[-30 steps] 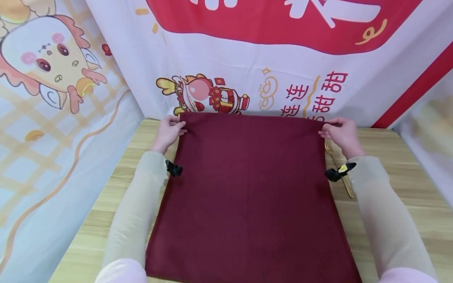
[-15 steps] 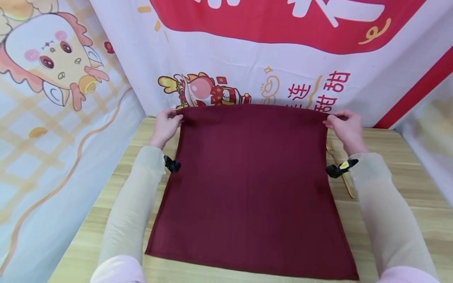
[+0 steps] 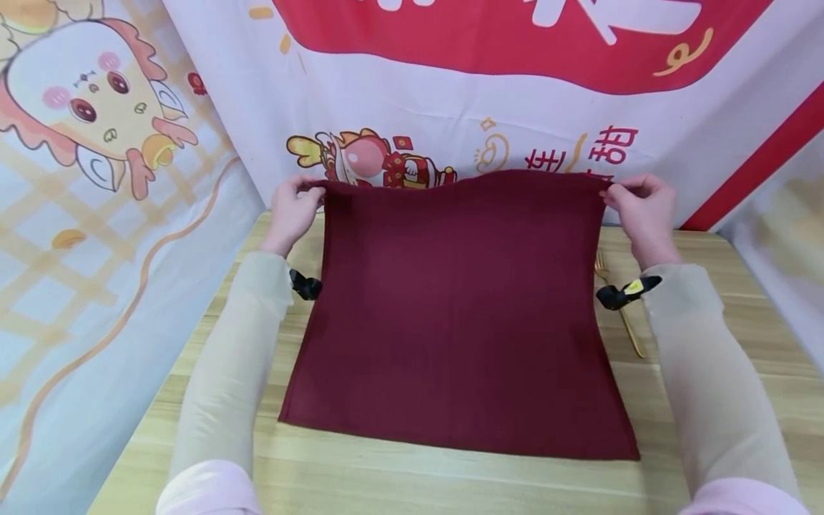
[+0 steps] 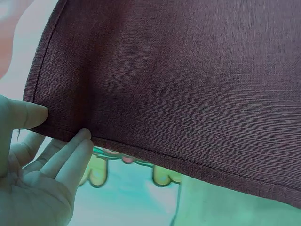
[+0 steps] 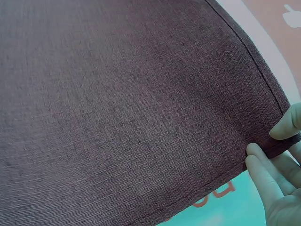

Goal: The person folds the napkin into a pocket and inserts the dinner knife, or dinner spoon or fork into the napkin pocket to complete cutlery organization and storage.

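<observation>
A dark red cloth napkin point(image 3: 457, 315) with stitched hems spreads between both hands, its far edge lifted and its near part lying on the table. My left hand point(image 3: 294, 211) pinches the far left corner between thumb and fingers. In the left wrist view the thumb of that left hand point(image 4: 44, 174) lies over the hem, with the other fingers beneath. At the far right corner my right hand point(image 3: 644, 214) pinches the cloth likewise. The right wrist view shows the right hand point(image 5: 282, 174) with thumb on top of the corner and fingertips along the hem.
A gold fork point(image 3: 627, 325) lies on the wooden table point(image 3: 450, 490) to the right of the napkin, partly under the right wrist's camera in the head view. A printed white and red curtain point(image 3: 412, 93) hangs behind the table, another point(image 3: 129, 286) at the left.
Both hands have risen with the napkin's far edge and moved slightly apart. The near edge has slid away from the person, baring more table in front. The far edge now sags in a wave.
</observation>
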Motion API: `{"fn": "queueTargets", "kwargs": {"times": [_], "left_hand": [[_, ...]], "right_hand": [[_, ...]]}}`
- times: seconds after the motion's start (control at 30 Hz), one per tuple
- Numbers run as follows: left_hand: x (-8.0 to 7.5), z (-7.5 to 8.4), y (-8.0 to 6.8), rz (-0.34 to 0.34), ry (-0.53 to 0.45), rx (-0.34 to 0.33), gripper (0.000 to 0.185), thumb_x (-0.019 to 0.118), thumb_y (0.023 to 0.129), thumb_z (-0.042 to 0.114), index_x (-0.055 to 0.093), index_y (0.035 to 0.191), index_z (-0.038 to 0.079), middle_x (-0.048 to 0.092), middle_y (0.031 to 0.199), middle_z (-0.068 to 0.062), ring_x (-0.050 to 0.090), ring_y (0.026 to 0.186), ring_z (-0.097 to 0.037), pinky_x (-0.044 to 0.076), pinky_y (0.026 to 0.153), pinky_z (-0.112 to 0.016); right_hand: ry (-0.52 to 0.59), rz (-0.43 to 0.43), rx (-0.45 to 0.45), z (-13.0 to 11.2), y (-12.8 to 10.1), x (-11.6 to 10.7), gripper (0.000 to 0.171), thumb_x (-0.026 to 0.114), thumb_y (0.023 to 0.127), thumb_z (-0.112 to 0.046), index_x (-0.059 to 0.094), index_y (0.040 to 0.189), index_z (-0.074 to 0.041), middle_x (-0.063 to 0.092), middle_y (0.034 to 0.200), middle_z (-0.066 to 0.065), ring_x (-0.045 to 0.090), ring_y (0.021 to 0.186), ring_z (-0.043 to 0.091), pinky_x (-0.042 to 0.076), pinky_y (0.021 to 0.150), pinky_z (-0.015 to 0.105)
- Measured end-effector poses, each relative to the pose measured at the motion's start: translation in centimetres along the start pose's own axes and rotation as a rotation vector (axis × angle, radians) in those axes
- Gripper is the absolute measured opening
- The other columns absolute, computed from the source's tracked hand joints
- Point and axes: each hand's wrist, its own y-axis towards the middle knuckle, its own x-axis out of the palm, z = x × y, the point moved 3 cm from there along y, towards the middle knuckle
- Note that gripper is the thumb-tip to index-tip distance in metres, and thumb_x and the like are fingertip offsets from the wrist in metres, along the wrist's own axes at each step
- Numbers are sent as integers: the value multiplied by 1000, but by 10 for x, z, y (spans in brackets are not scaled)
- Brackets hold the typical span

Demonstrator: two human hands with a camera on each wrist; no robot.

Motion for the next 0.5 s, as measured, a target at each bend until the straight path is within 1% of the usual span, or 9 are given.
{"fn": "queueTargets", "kwargs": {"times": [0.07, 0.13, 0.23, 0.33, 0.5], "left_hand": [[-3, 7, 0, 10, -17, 7, 27, 55, 102, 19, 66, 118, 1, 63, 109, -9, 63, 96, -25, 49, 82, -25], [-5, 14, -1, 19, -41, 3, 24, 55, 102, 19, 67, 115, 4, 63, 109, -7, 62, 97, -23, 50, 83, -26], [-8, 23, -1, 33, -108, 13, 19, 55, 101, 16, 68, 111, 5, 63, 110, -5, 61, 101, -21, 52, 89, -27], [-12, 30, -1, 51, -181, 29, 15, 56, 101, 12, 69, 107, 7, 63, 108, -4, 63, 104, -22, 53, 94, -30], [-20, 43, -1, 90, -255, 63, 13, 57, 100, 8, 70, 102, 9, 63, 103, -4, 65, 100, -23, 53, 94, -32]], "right_hand": [[39, 12, -19, -7, 0, -1, 6, 73, 90, -5, 68, 93, -1, 65, 89, 6, 72, 82, 14, 57, 78, 20], [43, 26, -32, -14, -1, -1, 7, 73, 90, -4, 70, 95, -1, 66, 90, 6, 71, 81, 14, 56, 77, 19], [41, 44, -38, -24, -3, -2, 13, 75, 89, -6, 73, 100, 1, 69, 92, 5, 69, 82, 14, 55, 76, 17], [49, 49, -38, -33, -6, -2, 19, 78, 88, -8, 73, 105, 1, 70, 95, 3, 67, 87, 13, 55, 76, 16], [91, 50, -59, -46, -9, -3, 21, 78, 88, -7, 72, 106, 2, 73, 98, 4, 69, 91, 14, 55, 83, 19]]}}
